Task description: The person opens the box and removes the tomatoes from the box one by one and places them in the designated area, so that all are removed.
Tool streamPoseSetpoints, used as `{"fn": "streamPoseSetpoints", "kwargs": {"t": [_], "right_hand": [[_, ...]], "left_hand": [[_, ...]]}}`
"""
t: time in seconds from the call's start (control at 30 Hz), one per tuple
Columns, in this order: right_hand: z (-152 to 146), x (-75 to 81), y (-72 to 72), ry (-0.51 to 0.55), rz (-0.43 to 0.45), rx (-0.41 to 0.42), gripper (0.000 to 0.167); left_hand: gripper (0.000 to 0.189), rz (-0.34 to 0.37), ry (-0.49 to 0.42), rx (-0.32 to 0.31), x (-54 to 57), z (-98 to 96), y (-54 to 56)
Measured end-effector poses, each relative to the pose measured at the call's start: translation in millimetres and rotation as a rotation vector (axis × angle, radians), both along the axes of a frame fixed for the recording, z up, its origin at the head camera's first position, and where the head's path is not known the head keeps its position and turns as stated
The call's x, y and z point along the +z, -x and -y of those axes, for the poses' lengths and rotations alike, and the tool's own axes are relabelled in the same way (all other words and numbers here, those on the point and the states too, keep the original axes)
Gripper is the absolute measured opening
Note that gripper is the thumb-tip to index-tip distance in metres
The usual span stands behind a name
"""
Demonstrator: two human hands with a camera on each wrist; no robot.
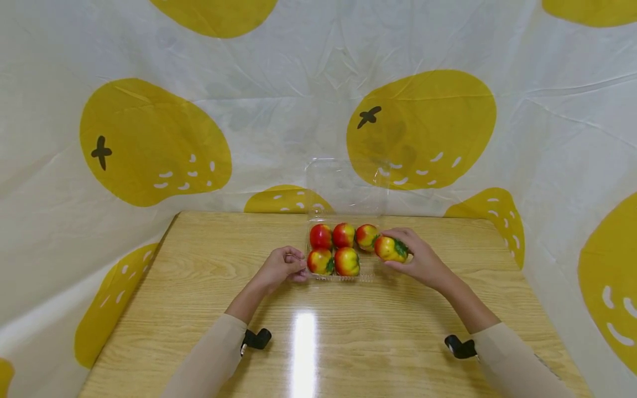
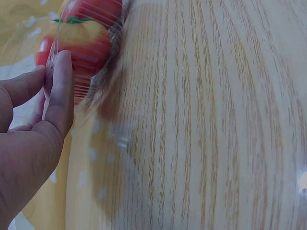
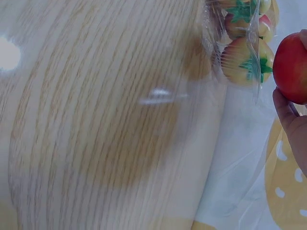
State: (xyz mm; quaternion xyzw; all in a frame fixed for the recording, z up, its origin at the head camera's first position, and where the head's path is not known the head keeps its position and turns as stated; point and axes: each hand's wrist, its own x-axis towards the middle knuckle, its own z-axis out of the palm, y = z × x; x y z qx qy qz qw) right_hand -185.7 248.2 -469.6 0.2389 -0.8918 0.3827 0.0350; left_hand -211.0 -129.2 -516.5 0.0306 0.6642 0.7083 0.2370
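Observation:
A clear plastic clamshell box (image 1: 369, 272) stands on the wooden table with its lid (image 1: 343, 188) raised at the back. Inside lie several red-and-yellow fruits with green tops (image 1: 346, 261). My left hand (image 1: 293, 266) pinches the box's front left rim; the left wrist view shows thumb and fingers (image 2: 61, 76) on the thin plastic edge (image 2: 53, 45), against a fruit (image 2: 91, 45). My right hand (image 1: 400, 251) grips one more such fruit (image 1: 388, 247) at the box's right front corner, level with its rim. In the right wrist view this held fruit (image 3: 291, 67) is beside the box wall (image 3: 253, 72).
The light wooden table (image 1: 348, 342) is bare around the box, with a bright glare stripe near its front. A white cloth with large yellow fruit shapes (image 1: 149, 143) hangs close behind and along both sides of the table.

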Motion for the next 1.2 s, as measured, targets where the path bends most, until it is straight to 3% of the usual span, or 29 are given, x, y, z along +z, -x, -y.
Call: {"fn": "streamPoseSetpoints", "kwargs": {"t": [0.3, 0.83, 1.2], "right_hand": [[-13, 6.4, 2.3, -0.011, -0.005, -0.038, 0.066], [-39, 20.2, 20.8, -0.07, -0.028, -0.107, 0.063], [-49, 17.8, 37.5, -0.126, -0.005, -0.158, 0.067]], "left_hand": [[0.019, -0.012, -0.005, -0.009, 0.3, -0.3, -0.9], [0.021, -0.006, -0.003, -0.008, 2.4, -1.0, -1.1], [0.021, -0.002, -0.003, -0.004, -0.2, -1.1, 0.0]]}}
